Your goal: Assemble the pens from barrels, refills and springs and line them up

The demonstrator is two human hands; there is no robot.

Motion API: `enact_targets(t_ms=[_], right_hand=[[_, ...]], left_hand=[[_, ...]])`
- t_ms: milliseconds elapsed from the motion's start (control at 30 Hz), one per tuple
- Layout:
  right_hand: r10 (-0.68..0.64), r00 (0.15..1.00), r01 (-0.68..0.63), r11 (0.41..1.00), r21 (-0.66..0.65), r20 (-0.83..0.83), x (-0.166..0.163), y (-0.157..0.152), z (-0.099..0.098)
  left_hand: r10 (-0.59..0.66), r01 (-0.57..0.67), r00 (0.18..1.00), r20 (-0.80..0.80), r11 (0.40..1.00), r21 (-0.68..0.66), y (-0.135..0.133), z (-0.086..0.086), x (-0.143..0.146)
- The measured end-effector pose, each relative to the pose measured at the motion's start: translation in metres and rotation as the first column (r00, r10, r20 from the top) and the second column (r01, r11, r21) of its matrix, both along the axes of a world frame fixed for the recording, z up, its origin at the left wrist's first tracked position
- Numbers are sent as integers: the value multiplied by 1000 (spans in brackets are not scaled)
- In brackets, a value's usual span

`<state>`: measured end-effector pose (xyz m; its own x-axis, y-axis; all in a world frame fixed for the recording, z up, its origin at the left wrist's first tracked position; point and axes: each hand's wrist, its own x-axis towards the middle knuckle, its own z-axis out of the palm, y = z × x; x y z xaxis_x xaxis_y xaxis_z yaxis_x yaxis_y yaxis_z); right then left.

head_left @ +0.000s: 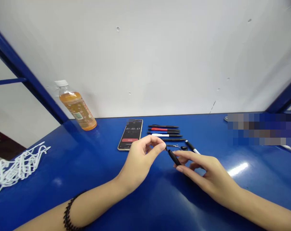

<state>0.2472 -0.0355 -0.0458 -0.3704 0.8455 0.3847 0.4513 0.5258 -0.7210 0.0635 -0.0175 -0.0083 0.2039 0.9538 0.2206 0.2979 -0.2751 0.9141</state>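
Note:
My right hand [200,170] holds a black pen barrel [174,158] between thumb and fingers, tilted with its upper end toward my left hand. My left hand [145,150] pinches a thin dark pen part at that upper end; most of it is hidden by the fingertips. Just beyond my hands lie a small spring [178,146], a short black pen piece [184,148] and a black-and-white pen piece [192,147]. Behind them is a row of several pens, among them a red one [160,129], a blue one [162,132] and a white one [161,135].
A phone [130,136] showing a timer lies left of the pens. An orange drink bottle [76,107] stands at the back left. White tangled strips [17,168] lie at the left edge of the blue table [92,166]. A blurred patch covers something at right.

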Motion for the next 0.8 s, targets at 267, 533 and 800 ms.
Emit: enact_targets(t_ms=[267, 533, 800], right_hand=[[-12, 1000, 12, 1000, -5, 17, 1, -1, 1], [-166, 966, 138, 979, -150, -198, 4, 6, 9], [-283, 904, 236, 955, -178, -320, 16, 17, 15]], left_hand=[[21, -3, 993, -115, 989, 150, -4, -12, 1], [-115, 374, 861, -495, 803, 464, 13, -5, -11], [94, 526, 400, -912, 791, 313, 55, -3, 3]])
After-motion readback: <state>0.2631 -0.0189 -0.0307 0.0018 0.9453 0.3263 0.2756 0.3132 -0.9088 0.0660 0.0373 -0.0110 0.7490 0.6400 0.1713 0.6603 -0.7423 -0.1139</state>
